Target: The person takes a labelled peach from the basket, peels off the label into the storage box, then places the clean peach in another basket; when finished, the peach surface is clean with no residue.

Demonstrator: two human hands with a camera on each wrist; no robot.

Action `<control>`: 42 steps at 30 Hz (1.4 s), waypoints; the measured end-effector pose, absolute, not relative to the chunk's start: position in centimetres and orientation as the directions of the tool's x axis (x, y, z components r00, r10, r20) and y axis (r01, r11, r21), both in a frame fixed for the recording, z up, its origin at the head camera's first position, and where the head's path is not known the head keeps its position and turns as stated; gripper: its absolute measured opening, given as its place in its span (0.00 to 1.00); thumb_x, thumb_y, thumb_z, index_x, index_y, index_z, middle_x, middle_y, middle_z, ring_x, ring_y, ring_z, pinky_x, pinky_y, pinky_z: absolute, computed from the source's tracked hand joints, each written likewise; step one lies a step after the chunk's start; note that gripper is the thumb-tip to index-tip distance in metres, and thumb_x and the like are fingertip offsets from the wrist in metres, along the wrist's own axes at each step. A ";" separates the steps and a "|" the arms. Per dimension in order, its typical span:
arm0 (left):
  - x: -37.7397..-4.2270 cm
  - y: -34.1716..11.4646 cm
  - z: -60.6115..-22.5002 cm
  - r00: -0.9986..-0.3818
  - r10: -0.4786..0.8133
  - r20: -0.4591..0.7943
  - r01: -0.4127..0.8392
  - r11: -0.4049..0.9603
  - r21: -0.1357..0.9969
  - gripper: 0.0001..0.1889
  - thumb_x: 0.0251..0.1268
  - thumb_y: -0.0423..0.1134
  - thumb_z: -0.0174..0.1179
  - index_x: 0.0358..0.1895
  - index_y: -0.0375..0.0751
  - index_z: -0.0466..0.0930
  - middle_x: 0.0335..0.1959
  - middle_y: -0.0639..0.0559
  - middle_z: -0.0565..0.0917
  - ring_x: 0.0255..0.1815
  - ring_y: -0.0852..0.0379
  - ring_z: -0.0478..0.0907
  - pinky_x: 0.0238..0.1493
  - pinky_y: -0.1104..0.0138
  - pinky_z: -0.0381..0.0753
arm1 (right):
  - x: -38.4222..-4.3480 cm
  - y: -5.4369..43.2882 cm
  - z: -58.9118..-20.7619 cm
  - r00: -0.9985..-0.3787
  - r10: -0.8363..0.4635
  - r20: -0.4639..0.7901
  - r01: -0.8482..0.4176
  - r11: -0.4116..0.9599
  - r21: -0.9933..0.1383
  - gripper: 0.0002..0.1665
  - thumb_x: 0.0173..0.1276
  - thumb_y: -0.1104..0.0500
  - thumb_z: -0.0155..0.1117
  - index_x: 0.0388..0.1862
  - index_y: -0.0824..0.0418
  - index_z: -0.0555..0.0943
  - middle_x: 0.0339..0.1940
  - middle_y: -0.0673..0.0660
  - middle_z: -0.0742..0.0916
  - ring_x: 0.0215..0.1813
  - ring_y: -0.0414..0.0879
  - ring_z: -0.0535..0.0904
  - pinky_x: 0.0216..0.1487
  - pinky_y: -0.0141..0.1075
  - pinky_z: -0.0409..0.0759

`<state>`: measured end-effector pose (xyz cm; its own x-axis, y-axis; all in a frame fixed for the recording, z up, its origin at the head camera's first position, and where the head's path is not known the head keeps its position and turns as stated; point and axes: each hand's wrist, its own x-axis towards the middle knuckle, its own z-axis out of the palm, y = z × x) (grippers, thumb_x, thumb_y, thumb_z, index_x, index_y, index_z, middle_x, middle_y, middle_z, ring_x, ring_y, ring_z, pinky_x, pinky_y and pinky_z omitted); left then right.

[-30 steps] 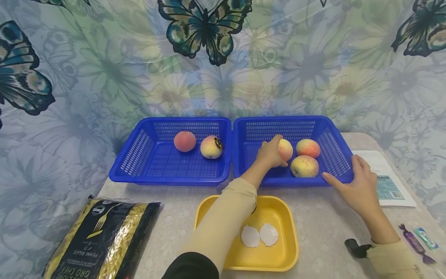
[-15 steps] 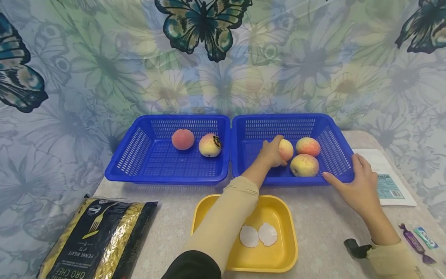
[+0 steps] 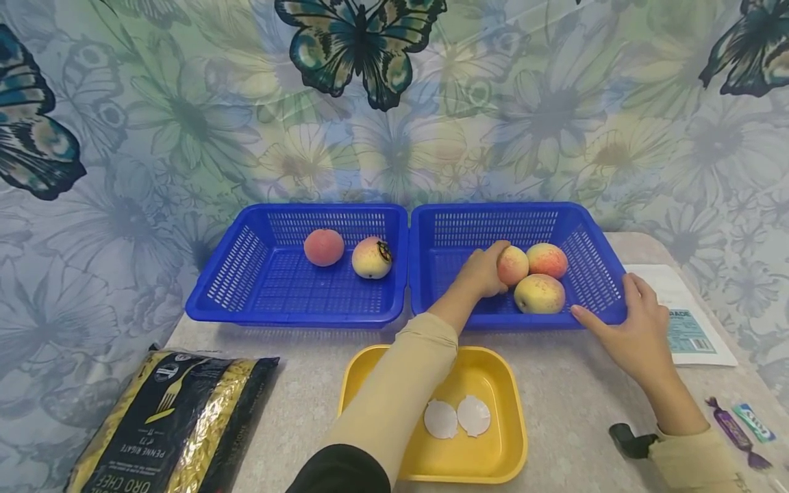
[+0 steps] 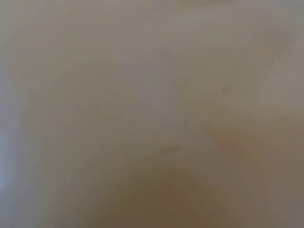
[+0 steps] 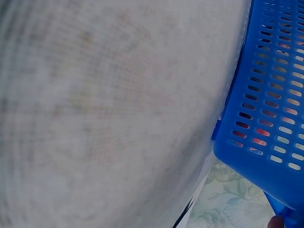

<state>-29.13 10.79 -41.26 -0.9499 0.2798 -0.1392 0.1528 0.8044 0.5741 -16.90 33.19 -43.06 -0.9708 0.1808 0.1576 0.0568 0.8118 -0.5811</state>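
Note:
Two blue baskets stand side by side at the back of the table. In the right basket [image 3: 493,207] my left hand [image 3: 483,270] grips a yellow-pink peach [image 3: 513,265], which touches two more peaches [image 3: 547,260] [image 3: 539,293]. My right hand [image 3: 629,322] holds that basket's front right corner, thumb along the front rim and fingers on the side. The right wrist view shows the basket's slotted wall [image 5: 270,118] close up. The left wrist view is a beige blur. The left basket [image 3: 265,274] holds a red peach [image 3: 324,247] and a yellow one [image 3: 372,257].
A yellow tray [image 3: 499,383] with two white shell pieces [image 3: 457,418] sits in front of the baskets, under my left forearm. A pasta bag [image 3: 166,418] lies front left. A white packet [image 3: 684,322] and wrapped sweets [image 3: 733,428] lie at the right.
My left hand has shifted the peach a little to the right, so it now touches the other two peaches. The right hand has stayed on the basket corner.

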 end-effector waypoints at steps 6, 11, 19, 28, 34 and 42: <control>-28.9 10.4 -40.8 -0.943 0.285 -0.170 0.146 0.816 0.560 0.48 0.55 0.35 0.73 0.76 0.67 0.57 0.73 0.50 0.70 0.74 0.48 0.67 0.65 0.52 0.76 | -16.7 32.8 -42.8 -0.974 0.179 0.140 0.067 0.813 -0.579 0.64 0.64 0.35 0.65 0.80 0.67 0.43 0.80 0.73 0.49 0.68 0.78 0.50 0.56 0.75 0.57; -28.5 9.9 -39.9 -0.944 0.290 -0.159 0.164 0.828 0.536 0.48 0.55 0.36 0.72 0.77 0.64 0.55 0.74 0.50 0.69 0.76 0.47 0.64 0.66 0.51 0.75 | -16.5 32.7 -42.7 -0.976 0.174 0.132 0.068 0.815 -0.575 0.65 0.64 0.35 0.65 0.80 0.68 0.42 0.80 0.73 0.48 0.68 0.78 0.50 0.56 0.75 0.57; -27.1 8.9 -36.6 -0.925 0.362 -0.114 0.263 0.829 0.494 0.39 0.65 0.44 0.64 0.77 0.61 0.56 0.71 0.48 0.69 0.70 0.49 0.70 0.60 0.57 0.79 | -16.3 32.6 -42.5 -0.977 0.175 0.125 0.075 0.821 -0.566 0.64 0.65 0.34 0.64 0.80 0.69 0.42 0.80 0.74 0.48 0.68 0.79 0.49 0.56 0.75 0.56; -24.1 6.8 -31.8 -0.891 0.446 -0.084 0.322 0.753 0.574 0.38 0.66 0.48 0.63 0.76 0.68 0.54 0.76 0.51 0.62 0.75 0.48 0.62 0.64 0.54 0.76 | -16.3 32.9 -42.5 -0.975 0.171 0.141 0.066 0.832 -0.551 0.64 0.65 0.34 0.64 0.80 0.70 0.43 0.79 0.75 0.49 0.66 0.80 0.50 0.54 0.73 0.55; -21.6 3.7 -29.3 -0.869 0.496 0.000 0.382 0.670 0.637 0.38 0.67 0.51 0.62 0.77 0.67 0.53 0.77 0.54 0.60 0.77 0.51 0.59 0.69 0.51 0.72 | -16.3 32.9 -42.5 -0.974 0.159 0.164 0.049 0.847 -0.529 0.63 0.65 0.34 0.64 0.79 0.72 0.45 0.78 0.77 0.51 0.66 0.81 0.50 0.56 0.73 0.52; -19.3 -2.2 -28.8 -0.879 0.460 0.128 0.418 0.612 0.672 0.36 0.69 0.52 0.60 0.77 0.62 0.55 0.76 0.55 0.61 0.77 0.52 0.58 0.74 0.50 0.64 | -16.4 32.7 -42.2 -0.975 0.147 0.164 0.051 0.874 -0.483 0.64 0.65 0.32 0.62 0.78 0.73 0.45 0.77 0.78 0.53 0.68 0.82 0.49 0.61 0.73 0.49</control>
